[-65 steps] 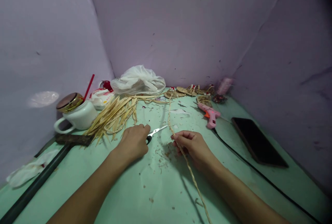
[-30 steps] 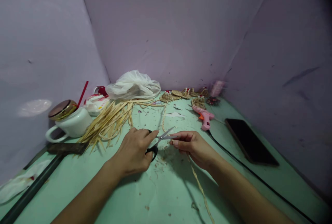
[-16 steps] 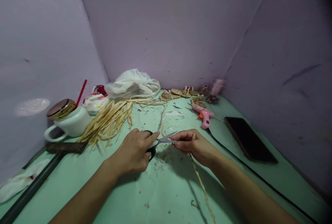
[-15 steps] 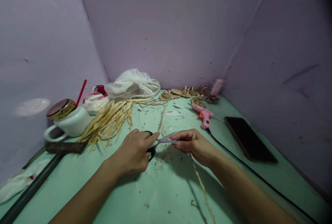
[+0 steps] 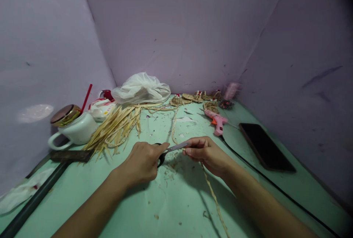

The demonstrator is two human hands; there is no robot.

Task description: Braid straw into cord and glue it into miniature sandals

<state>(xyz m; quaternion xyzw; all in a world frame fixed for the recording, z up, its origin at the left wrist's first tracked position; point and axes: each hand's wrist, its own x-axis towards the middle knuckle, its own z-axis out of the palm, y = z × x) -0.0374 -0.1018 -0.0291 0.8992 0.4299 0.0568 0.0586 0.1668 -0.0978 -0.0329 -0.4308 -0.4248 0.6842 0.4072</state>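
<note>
My left hand (image 5: 143, 160) is closed on a pair of black-handled scissors (image 5: 168, 151), whose blades are together and point right. My right hand (image 5: 205, 153) pinches a braided straw cord (image 5: 213, 197) just at the blade tips. The cord trails toward me along the green table (image 5: 176, 208). Beyond the blades another length of cord (image 5: 173, 129) runs to the back of the table. Small straw scraps lie under both hands.
A bundle of straw strips (image 5: 118, 125) lies at left beside a white mug (image 5: 75, 129) with a gold lid. A pink glue gun (image 5: 217, 122) with a black cable, a dark phone (image 5: 266, 146), woven straw pieces (image 5: 193, 99) and a plastic bag (image 5: 142, 89) lie behind. A dark bar (image 5: 38, 197) crosses the left corner.
My left hand picked up the scissors from the table and opened them at the cord. The blades have now closed at my right fingertips. The cord beyond the blades lies slack.
</note>
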